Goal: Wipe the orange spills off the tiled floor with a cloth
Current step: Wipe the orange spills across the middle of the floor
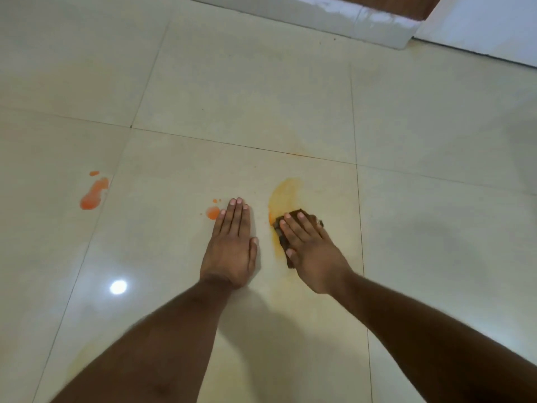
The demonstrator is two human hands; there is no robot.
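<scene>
Large orange spill (94,194) at 9 o'clock on tiled floor (261,97), small orange spill (213,212) touching left hand (231,242), flat, fingers straight, right hand (311,251) pressing dark cloth (293,216), fingers extended, yellow-orange smear (283,196) at 12 o'clock of cloth.

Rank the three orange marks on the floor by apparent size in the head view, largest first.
1. Smeared yellow-orange streak by the cloth.
2. Far-left orange spill.
3. Small orange blob at the left hand's fingertips.

Dark cloth (293,217) (flat) on orange smear (283,196)
</scene>
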